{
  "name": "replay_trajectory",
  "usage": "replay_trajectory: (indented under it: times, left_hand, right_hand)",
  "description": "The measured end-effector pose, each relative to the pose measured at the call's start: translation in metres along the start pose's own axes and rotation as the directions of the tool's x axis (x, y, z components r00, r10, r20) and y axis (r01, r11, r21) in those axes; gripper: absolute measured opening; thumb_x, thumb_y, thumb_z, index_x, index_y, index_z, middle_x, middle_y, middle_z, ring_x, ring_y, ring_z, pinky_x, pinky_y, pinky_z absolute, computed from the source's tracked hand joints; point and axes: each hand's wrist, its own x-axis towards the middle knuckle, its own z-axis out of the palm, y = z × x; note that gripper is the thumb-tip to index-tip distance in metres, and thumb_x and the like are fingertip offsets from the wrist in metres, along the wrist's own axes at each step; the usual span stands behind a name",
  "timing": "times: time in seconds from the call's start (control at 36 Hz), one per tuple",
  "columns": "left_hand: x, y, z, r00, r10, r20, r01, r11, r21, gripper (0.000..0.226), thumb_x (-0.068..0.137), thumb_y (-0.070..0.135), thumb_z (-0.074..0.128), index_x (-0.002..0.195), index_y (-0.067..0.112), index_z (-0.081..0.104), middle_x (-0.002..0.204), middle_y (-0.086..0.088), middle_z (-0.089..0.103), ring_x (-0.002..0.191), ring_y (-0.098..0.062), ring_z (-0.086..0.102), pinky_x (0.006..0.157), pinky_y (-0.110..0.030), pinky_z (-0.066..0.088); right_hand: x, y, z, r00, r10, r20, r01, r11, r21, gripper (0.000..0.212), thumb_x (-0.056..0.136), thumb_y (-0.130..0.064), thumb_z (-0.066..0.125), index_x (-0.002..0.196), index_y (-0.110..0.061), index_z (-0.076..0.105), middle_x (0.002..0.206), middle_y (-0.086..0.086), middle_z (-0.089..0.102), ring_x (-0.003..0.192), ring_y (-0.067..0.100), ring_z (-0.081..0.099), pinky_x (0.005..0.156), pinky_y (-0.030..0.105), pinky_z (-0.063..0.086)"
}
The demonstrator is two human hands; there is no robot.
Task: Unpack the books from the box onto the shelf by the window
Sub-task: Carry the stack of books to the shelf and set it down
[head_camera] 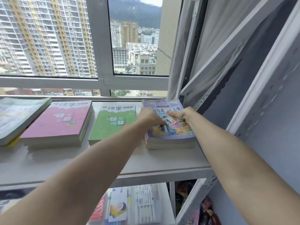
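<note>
Both hands on the purple book (170, 127) topping the right stack: left hand (150, 116) pinching its cover, right hand (180, 115) gripping its far-right edge. White shelf (162, 159) holds four stacks (pink stack (60, 122), green book (110, 124), far-left pile (17, 116)).

Four flat stacks of books lay along the white shelf (162, 159): a pale one (17, 117), pink (60, 120), green (112, 124), and purple (170, 125) rightmost.

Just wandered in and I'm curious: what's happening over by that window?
A person is laying books out on the white shelf under the window. Both hands, the left hand and the right hand, rest on the purple book topping the rightmost stack. A green book, a pink stack and another pile lie to its left.
</note>
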Motion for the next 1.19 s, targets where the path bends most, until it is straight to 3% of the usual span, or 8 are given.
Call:
replay_trajectory:
  times: [0.06, 0.19, 0.31, 0.44, 0.75, 0.94, 1.03, 1.19]
  left_hand:
    - [0.002, -0.004, 0.003, 0.999, 0.037, -0.035, -0.036, 0.999, 0.023, 0.05, 0.08, 0.062, 0.065, 0.083, 0.013, 0.057, 0.097, -0.005, 0.064, 0.08, -0.021, 0.057, 0.064, -0.027, 0.044]
    - [-0.006, -0.007, 0.0, 0.982, 0.146, -0.123, -0.124, 0.978, 0.169, 0.062, 0.081, 0.066, 0.06, 0.087, 0.005, 0.064, 0.081, -0.005, 0.054, 0.088, -0.026, 0.061, 0.065, -0.03, 0.044]
    - [-0.013, -0.009, 0.002, 0.965, 0.196, -0.173, -0.154, 0.961, 0.231, 0.06, 0.084, 0.068, 0.054, 0.078, 0.009, 0.059, 0.082, -0.007, 0.054, 0.08, -0.027, 0.058, 0.062, -0.031, 0.043]
    - [-0.022, -0.012, -0.006, 0.956, 0.243, -0.167, -0.196, 0.947, 0.256, 0.062, 0.089, 0.067, 0.048, 0.061, 0.012, 0.043, 0.079, -0.007, 0.054, 0.075, -0.026, 0.055, 0.062, -0.031, 0.044]
    - [-0.084, -0.007, -0.045, 0.889, 0.442, -0.122, -0.374, 0.852, 0.365, 0.052, 0.083, 0.06, 0.063, 0.064, 0.02, 0.037, 0.067, 0.002, 0.044, 0.072, -0.025, 0.05, 0.059, -0.028, 0.036]
    - [-0.161, 0.002, -0.026, 0.747, 0.665, -0.001, -0.622, 0.699, 0.355, 0.051, 0.081, 0.059, 0.063, 0.102, 0.013, 0.064, 0.103, -0.008, 0.064, 0.085, -0.026, 0.052, 0.062, -0.03, 0.037]
    - [-0.21, 0.007, 0.004, 0.666, 0.74, 0.095, -0.724, 0.61, 0.322, 0.055, 0.079, 0.062, 0.061, 0.104, 0.014, 0.064, 0.105, -0.006, 0.063, 0.098, -0.028, 0.056, 0.08, -0.035, 0.044]
    - [-0.327, 0.028, 0.084, 0.492, 0.808, 0.325, -0.869, 0.432, 0.241, 0.049, 0.08, 0.063, 0.06, 0.092, 0.016, 0.061, 0.104, -0.004, 0.065, 0.094, -0.027, 0.059, 0.07, -0.035, 0.045]
  right_hand:
    - [-0.004, 0.002, 0.001, 1.0, -0.023, 0.005, 0.024, 1.0, -0.015, 0.085, 0.067, -0.033, 0.089, 0.134, 0.002, 0.05, 0.131, 0.02, 0.059, 0.107, 0.033, 0.064, 0.055, 0.026, 0.045]
    - [-0.003, 0.001, 0.0, 0.993, -0.076, -0.088, 0.061, 0.984, -0.165, 0.086, 0.074, -0.045, 0.082, 0.135, 0.004, 0.047, 0.129, 0.019, 0.06, 0.121, 0.034, 0.057, 0.074, 0.029, 0.042]
    - [-0.015, 0.005, -0.001, 0.96, -0.152, -0.233, 0.03, 0.889, -0.457, 0.074, 0.083, -0.059, 0.066, 0.122, 0.003, 0.056, 0.066, -0.005, 0.062, 0.078, 0.017, 0.059, 0.071, 0.029, 0.039]
    - [-0.034, 0.014, -0.004, 0.926, -0.238, -0.293, 0.018, 0.803, -0.596, 0.054, 0.087, -0.062, 0.058, 0.074, -0.01, 0.048, 0.088, 0.004, 0.052, 0.081, 0.026, 0.049, 0.068, 0.032, 0.04]
    - [-0.135, 0.002, -0.013, 0.82, -0.463, -0.336, 0.126, 0.718, -0.684, 0.053, 0.09, -0.047, 0.06, 0.055, -0.016, 0.035, 0.055, 0.001, 0.04, 0.06, 0.027, 0.047, 0.05, 0.03, 0.031]
    - [-0.255, 0.027, -0.008, 0.744, -0.459, -0.485, 0.055, 0.766, -0.641, 0.04, 0.087, -0.05, 0.06, 0.084, -0.01, 0.061, 0.085, 0.008, 0.067, 0.084, 0.029, 0.063, 0.065, 0.033, 0.046]
    - [-0.318, 0.067, -0.012, 0.706, -0.402, -0.583, -0.018, 0.813, -0.582, 0.042, 0.087, -0.05, 0.061, 0.088, -0.008, 0.062, 0.091, 0.006, 0.072, 0.086, 0.027, 0.066, 0.073, 0.034, 0.05]
    - [-0.448, 0.182, -0.032, 0.664, -0.161, -0.73, -0.235, 0.882, -0.409, 0.038, 0.086, -0.049, 0.063, 0.085, -0.011, 0.058, 0.092, 0.005, 0.068, 0.091, 0.028, 0.063, 0.07, 0.033, 0.046]
